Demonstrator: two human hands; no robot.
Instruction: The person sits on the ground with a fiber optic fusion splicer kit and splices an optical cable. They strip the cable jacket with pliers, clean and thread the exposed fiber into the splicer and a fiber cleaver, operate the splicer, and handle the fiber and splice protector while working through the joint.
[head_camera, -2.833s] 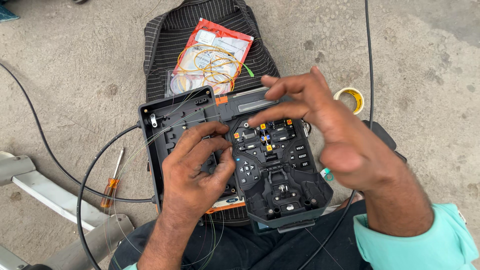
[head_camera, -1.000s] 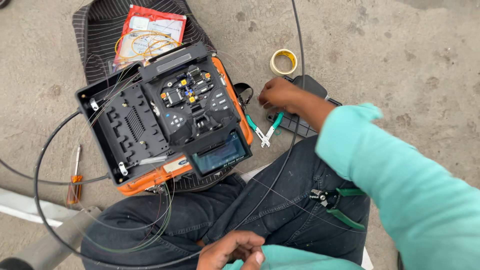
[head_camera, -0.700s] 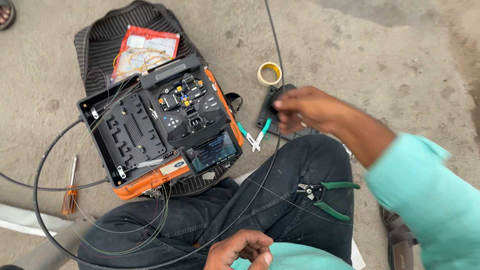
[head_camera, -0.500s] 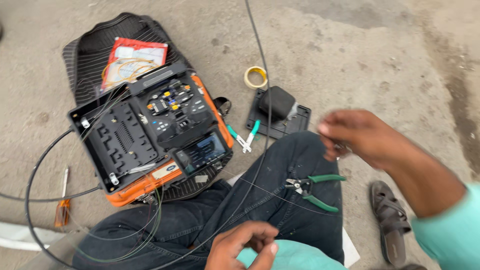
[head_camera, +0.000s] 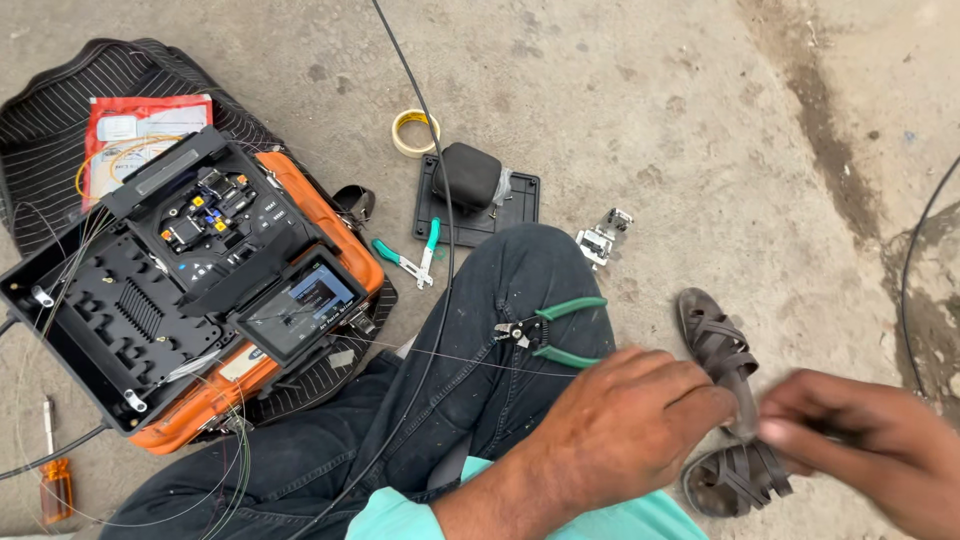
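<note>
Thin pale fibre (head_camera: 440, 357) runs leftward from your left hand (head_camera: 625, 420), pinched closed on it; your right hand (head_camera: 860, 440), blurred, grip unclear, sits just right.

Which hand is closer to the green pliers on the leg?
The left hand. It sits just below and right of the green-handled pliers lying on the knee. The right hand is much farther right, over by the brown sandal.
</note>
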